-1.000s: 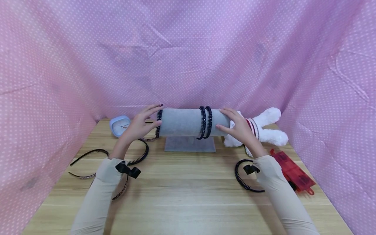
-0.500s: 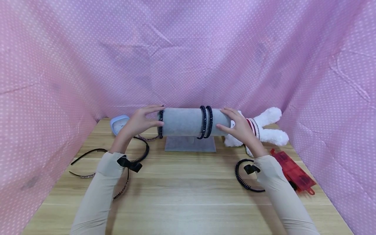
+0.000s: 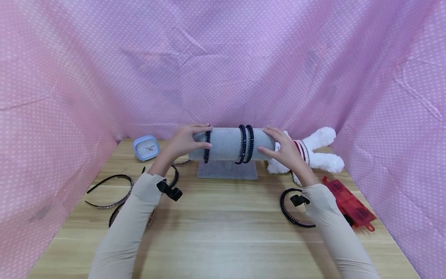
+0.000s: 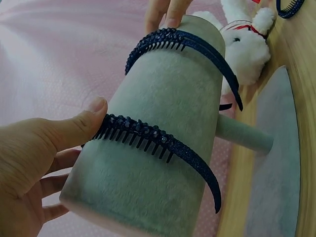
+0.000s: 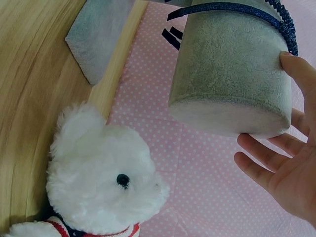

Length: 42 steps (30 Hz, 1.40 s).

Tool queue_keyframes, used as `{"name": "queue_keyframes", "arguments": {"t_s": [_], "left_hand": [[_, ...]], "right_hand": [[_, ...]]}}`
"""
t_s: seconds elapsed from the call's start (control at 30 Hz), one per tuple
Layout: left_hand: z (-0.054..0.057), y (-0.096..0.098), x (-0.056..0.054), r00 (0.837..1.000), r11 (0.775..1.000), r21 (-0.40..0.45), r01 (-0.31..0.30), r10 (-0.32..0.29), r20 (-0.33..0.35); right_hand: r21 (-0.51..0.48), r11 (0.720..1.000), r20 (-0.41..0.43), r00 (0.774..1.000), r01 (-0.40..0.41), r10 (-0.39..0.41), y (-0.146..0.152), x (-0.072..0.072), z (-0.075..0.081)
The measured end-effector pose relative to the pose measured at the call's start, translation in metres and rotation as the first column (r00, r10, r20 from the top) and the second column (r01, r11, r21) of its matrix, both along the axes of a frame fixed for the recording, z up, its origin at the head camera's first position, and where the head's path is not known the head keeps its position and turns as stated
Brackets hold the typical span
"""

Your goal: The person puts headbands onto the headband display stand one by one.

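Observation:
A grey plush headband display stand (image 3: 226,143) has a horizontal cylinder above a flat foot. Near its left end, my left hand (image 3: 186,140) holds a dark beaded headband (image 3: 207,149) with small comb teeth. In the left wrist view, the thumb lies against the beads, while the other fingers go behind the cylinder, partly hidden. My right hand (image 3: 283,149) grips the stand's right end, thumb in front and fingers behind. Two more dark beaded headbands, a left one (image 3: 242,144) and a right one (image 3: 249,144), sit side by side on the cylinder nearer the right hand.
A blue clock (image 3: 146,148) stands back left. Several headbands lie at the left, including a thin one (image 3: 115,176). A white plush toy (image 3: 322,161), a red plastic case (image 3: 350,203) and a black headband (image 3: 287,211) lie at the right. Pink cloth (image 3: 223,62) surrounds the table.
My left hand has moved right along the cylinder with its headband, baring the left end. The clock shows fully again. The right hand has stayed nearly still.

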<state>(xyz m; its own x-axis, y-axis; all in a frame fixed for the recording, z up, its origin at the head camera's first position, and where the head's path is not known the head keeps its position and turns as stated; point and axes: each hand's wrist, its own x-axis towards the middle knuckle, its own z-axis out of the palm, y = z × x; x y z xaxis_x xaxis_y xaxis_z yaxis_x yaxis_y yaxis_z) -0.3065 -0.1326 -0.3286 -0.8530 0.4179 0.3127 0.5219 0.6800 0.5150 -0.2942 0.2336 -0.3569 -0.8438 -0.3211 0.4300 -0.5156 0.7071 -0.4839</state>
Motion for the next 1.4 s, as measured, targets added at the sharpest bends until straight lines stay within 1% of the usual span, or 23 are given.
{"name": "queue_keyframes", "arguments": {"t_s": [0.17, 0.27, 0.4, 0.6, 0.67, 0.77, 1.07, 1.4], "left_hand": [[0.0, 0.014, -0.003, 1.0, 1.0, -0.004, 0.016, -0.016, 0.012], [-0.001, 0.023, -0.004, 1.0, 1.0, -0.005, 0.011, -0.011, 0.02], [-0.002, 0.035, -0.005, 1.0, 1.0, 0.005, 0.017, -0.017, 0.017], [-0.004, 0.051, -0.009, 0.999, 0.998, 0.034, 0.052, -0.052, 0.007], [-0.005, 0.054, -0.009, 0.999, 0.998, 0.033, 0.049, -0.049, 0.004], [-0.006, 0.059, -0.01, 0.999, 0.998, 0.033, 0.051, -0.051, -0.011], [-0.006, 0.07, -0.011, 0.994, 0.996, 0.042, 0.084, -0.081, -0.075], [-0.007, 0.076, -0.011, 0.993, 0.997, 0.013, 0.078, -0.076, -0.09]], "right_hand": [[0.003, 1.0, 0.008, 1.0, 0.002, -0.002, 0.001, -0.001, -0.001], [0.001, 1.0, 0.017, 1.0, 0.006, -0.006, 0.002, -0.002, -0.001], [-0.001, 1.0, 0.015, 1.0, 0.009, -0.009, 0.004, -0.002, -0.001], [-0.004, 1.0, 0.017, 1.0, 0.006, -0.006, 0.004, -0.002, -0.001], [-0.005, 1.0, 0.018, 1.0, 0.004, -0.004, 0.004, -0.002, 0.0], [0.001, 1.0, 0.015, 1.0, 0.005, -0.005, 0.004, -0.003, -0.001], [-0.007, 1.0, 0.004, 1.0, -0.004, 0.004, 0.003, -0.003, 0.0], [-0.013, 1.0, 0.003, 1.0, -0.005, 0.005, 0.0, -0.003, 0.0]]}}
